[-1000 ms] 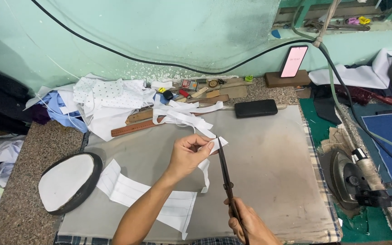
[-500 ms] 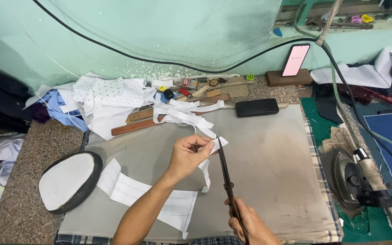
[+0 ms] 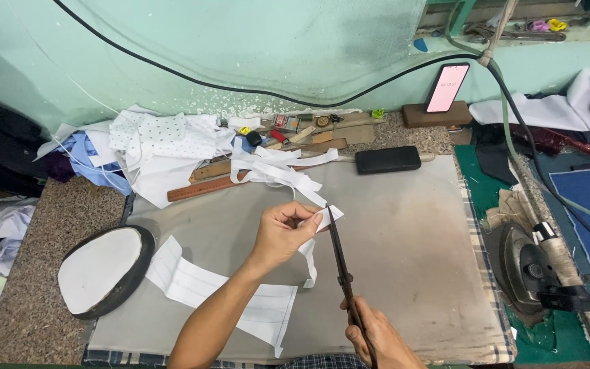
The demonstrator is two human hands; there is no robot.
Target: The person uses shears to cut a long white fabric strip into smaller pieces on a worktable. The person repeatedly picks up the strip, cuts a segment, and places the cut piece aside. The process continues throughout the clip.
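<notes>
Head view: our left hand pinches a small, limp white fabric strip above the grey pressing pad; our right hand grips long black scissors. Light and floppy, the strip seems best held near the cut.

Your left hand pinches a white fabric strip, and your right hand grips black scissors. You work on a grey, stained pad with a checked edge. Your wall is pale green, the phone screen pink, the cloth heap white with dots
</notes>
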